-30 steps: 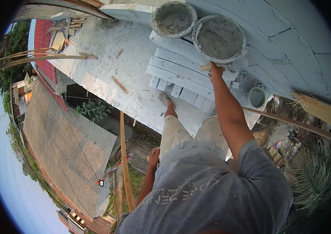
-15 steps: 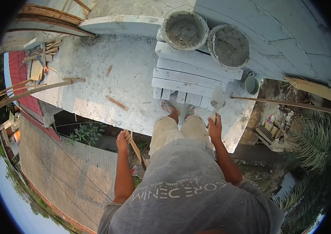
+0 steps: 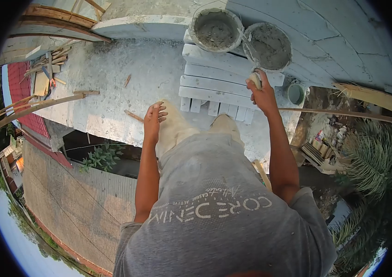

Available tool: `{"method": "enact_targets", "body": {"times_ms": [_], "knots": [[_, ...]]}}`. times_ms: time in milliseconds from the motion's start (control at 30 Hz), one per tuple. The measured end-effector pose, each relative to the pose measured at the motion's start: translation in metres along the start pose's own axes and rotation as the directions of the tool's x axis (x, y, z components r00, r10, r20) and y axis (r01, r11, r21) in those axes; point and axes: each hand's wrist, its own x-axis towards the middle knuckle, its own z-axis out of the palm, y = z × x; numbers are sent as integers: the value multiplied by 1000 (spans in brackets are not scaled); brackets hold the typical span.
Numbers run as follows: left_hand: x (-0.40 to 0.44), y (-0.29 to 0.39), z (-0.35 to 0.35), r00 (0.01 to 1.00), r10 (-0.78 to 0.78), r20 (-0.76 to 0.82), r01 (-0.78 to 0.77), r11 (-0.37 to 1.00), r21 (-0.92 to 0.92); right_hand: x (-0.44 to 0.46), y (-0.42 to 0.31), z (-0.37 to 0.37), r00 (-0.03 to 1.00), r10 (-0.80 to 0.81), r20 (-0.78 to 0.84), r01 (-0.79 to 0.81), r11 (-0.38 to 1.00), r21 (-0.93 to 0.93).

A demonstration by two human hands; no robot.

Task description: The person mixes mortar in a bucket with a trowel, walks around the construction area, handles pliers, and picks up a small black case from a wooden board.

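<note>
On the left, the left hand (image 3: 155, 119) comes up above the knee of the pale trousers (image 3: 173, 128), its fingers loosely apart and nothing visible between them. The knees now cover both feet, which showed half a second ago. Over to the middle: the left bucket (image 3: 201, 45), mortar inside, stands against the white slatted platform (image 3: 214, 81).

And here's the big move! The right hand (image 3: 265, 94) swings up from beside the thigh, clamped around the pale handle of the trowel (image 3: 255, 79), whose blade now appears nearly edge-on (it lay broad and flat to view just before) along the left rim of the right bucket (image 3: 290, 51). That puts the tool back beside the mortar (image 3: 272, 44), though whether the blade touches it, one cannot tell. Farthest right, the small green pail (image 3: 295, 93) sits apart, untouched.
</note>
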Motion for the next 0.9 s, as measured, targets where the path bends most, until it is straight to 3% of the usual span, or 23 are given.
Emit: {"method": "enact_targets", "body": {"times_ms": [67, 167, 200, 267, 300, 367, 467, 567, 700, 800, 867, 900], "knots": [[21, 26, -8, 999, -11, -38, 11, 1000, -19, 32, -5, -3, 997, 4, -74, -33, 921, -388], [73, 44, -34, 997, 28, 69, -26, 999, -27, 60, -40, -13, 984, -109, -140, -29, 678, -735], [96, 52, -40, 995, 18, 100, -15, 1000, -27, 72, -56, -16, 982, -93, -166, -61, 672, -738], [139, 67, -45, 963, -20, 270, 39, 997, -65, 79, -88, -18, 983, -138, -120, -59, 386, -921], [160, 74, -42, 953, -36, 300, 63, 995, -79, 82, -105, -16, 983, -118, -140, -89, 361, -928], [201, 83, -26, 863, -125, 490, 127, 991, 28, 99, -137, -8, 997, -63, -53, -50, 50, -998], [243, 88, 34, 767, -226, 600, 274, 962, 12, 116, -162, 9, 1000, 20, -3, -1, -101, -995], [259, 86, 108, 685, -302, 663, 481, 871, -101, 133, -181, 24, 993, 100, 65, 81, -169, -982], [268, 96, 156, 661, -367, 655, 626, 751, -210, 148, -194, 37, 970, 235, 64, 108, -180, -978], [266, 93, 165, 660, -377, 650, 658, 708, -257, 146, -181, 28, 931, 355, 89, 127, -86, -988], [262, 92, 166, 705, -376, 601, 630, 721, -288, 142, -165, 14, 880, 419, 222, 154, 189, -970], [260, 95, 164, 703, -383, 599, 632, 723, -280, 139, -159, 12, 879, 422, 223, 152, 197, -969]]}}
